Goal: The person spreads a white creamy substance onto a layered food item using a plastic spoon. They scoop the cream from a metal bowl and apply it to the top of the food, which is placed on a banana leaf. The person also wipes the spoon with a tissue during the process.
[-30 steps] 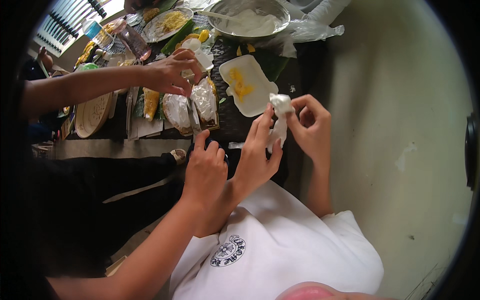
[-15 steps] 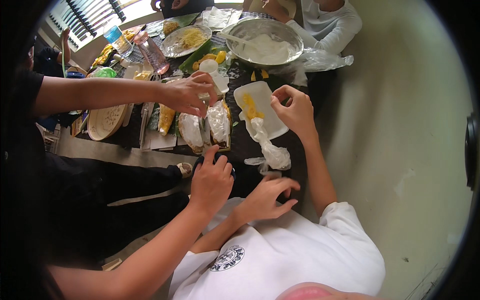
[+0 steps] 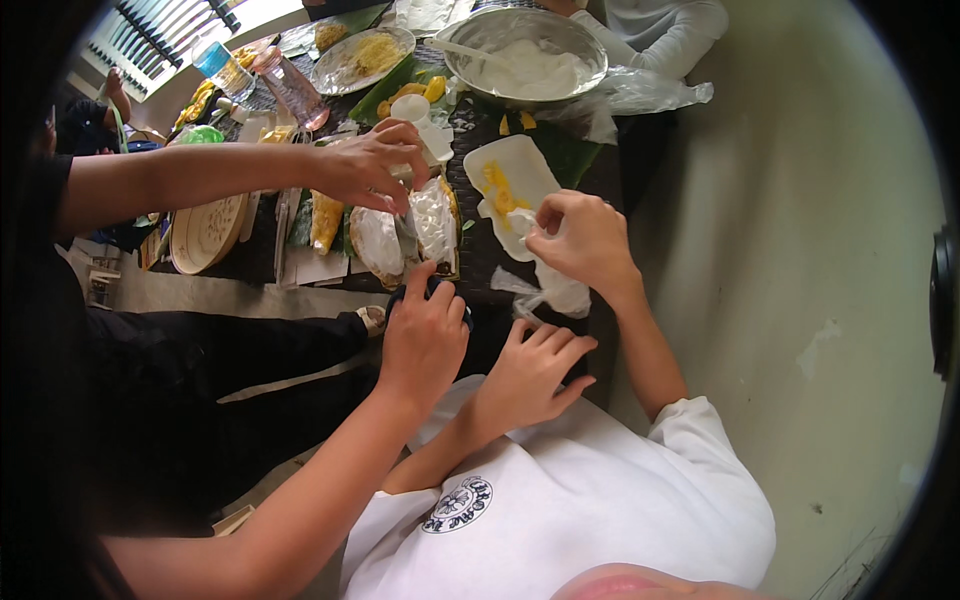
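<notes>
My right hand (image 3: 585, 240) is closed in a pinch at the neck of a clear, crumpled plastic bag (image 3: 565, 293), by the near edge of a white foam tray (image 3: 545, 180). Yellow food (image 3: 498, 190) lies in that tray, close to the bag's narrow end. My left hand (image 3: 535, 375) hovers palm down just below the bag's loose tail, its fingers apart and holding nothing visible. A co-worker's hand (image 3: 375, 165) reaches from the left over two white-topped, boat-shaped foods (image 3: 435, 225). Their other hand (image 3: 425, 330) grips dark-handled scissors (image 3: 458, 302), the blades partly hidden.
A metal bowl (image 3: 598, 55) of white mixture stands at the back, with loose plastic (image 3: 655, 92) beside it. Near it sit a plate (image 3: 320, 82) of yellow shreds and a pink bottle (image 3: 290, 88). A round patterned plate (image 3: 190, 245) is at left; a wall (image 3: 800, 250) runs along the right.
My right hand has come down from beside the tray onto the bag's neck. My left hand has risen slightly, its fingers nearer the bag's tail. The whole view has shifted a little.
</notes>
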Tool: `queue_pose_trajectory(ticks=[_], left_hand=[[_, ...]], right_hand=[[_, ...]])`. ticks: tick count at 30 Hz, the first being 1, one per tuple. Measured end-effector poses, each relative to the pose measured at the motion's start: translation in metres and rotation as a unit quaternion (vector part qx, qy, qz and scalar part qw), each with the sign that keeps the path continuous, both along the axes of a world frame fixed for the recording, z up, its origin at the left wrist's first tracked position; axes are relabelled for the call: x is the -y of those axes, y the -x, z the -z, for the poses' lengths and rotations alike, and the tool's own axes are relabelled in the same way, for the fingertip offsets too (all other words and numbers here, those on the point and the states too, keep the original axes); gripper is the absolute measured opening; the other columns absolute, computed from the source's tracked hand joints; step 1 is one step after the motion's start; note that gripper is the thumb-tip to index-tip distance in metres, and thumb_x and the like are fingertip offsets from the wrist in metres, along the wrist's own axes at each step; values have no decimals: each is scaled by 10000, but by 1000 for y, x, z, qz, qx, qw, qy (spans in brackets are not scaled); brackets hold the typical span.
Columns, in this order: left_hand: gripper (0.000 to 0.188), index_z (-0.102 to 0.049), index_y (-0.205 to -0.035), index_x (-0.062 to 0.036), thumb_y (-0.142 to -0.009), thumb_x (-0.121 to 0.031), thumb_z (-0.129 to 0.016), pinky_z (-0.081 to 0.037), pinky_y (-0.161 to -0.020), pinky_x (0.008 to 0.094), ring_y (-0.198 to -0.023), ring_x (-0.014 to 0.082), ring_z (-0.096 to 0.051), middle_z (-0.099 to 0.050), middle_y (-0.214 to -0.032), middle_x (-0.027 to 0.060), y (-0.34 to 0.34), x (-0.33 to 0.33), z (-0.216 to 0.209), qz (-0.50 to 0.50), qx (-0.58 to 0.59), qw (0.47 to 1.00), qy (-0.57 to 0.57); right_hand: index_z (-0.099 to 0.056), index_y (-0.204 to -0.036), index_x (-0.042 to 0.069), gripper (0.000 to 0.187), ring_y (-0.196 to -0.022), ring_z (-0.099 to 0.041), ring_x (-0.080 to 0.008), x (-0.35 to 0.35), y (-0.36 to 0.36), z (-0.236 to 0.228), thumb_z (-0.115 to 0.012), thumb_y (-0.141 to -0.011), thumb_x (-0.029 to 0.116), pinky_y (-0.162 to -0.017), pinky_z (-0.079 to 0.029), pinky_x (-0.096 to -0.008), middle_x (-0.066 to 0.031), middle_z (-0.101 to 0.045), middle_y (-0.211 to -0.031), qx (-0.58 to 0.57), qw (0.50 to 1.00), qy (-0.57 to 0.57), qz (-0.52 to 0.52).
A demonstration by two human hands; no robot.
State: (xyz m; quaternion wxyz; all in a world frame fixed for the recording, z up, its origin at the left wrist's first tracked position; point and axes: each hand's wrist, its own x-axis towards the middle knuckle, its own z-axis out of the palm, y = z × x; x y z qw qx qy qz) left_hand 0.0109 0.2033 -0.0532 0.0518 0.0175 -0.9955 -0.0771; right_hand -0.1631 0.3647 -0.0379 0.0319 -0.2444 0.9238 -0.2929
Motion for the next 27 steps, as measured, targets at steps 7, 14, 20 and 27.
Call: queue_pose_trajectory(ticks=[7, 14, 20, 27], left_hand=[[72, -640, -822, -21, -780, -78, -628, -442, -984, 369, -1113, 271, -524, -586, -905, 70, 13, 19, -6, 33, -35, 999, -6], [52, -638, -809, -16, -768, -48, -627, -425, -1006, 360, -1091, 268, -537, -593, -882, 69, 27, 26, 3, 73, -45, 996, -14], [41, -636, -797, -11, -759, -22, -627, -409, -1026, 353, -1071, 266, -549, -599, -863, 69, 34, 29, -9, 82, -36, 996, 0], [41, -633, -783, -6, -744, 6, -627, -397, -1041, 348, -1051, 267, -560, -602, -843, 70, 38, 31, -17, 88, -33, 996, 12]], right_hand=[[-670, -765, 89, 136, -631, -629, -208, -4, -1, -39, -703, -723, 213, -606, -488, -318, -19, -653, -729, -67, 989, 115, 68], [-749, -887, 143, 184, -637, -630, -204, 7, 38, 17, -717, -810, 306, -599, -481, -330, -4, -599, -693, -105, 988, 91, 73], [-736, -909, 100, 235, -599, -605, -163, -2, 29, 19, -704, -840, 322, -580, -464, -314, -1, -611, -685, -114, 976, 174, 62], [-612, -900, 28, 219, -629, -410, -34, -32, 14, 54, -604, -903, 247, -573, -343, -200, 30, -546, -724, 74, 887, 443, 105]])
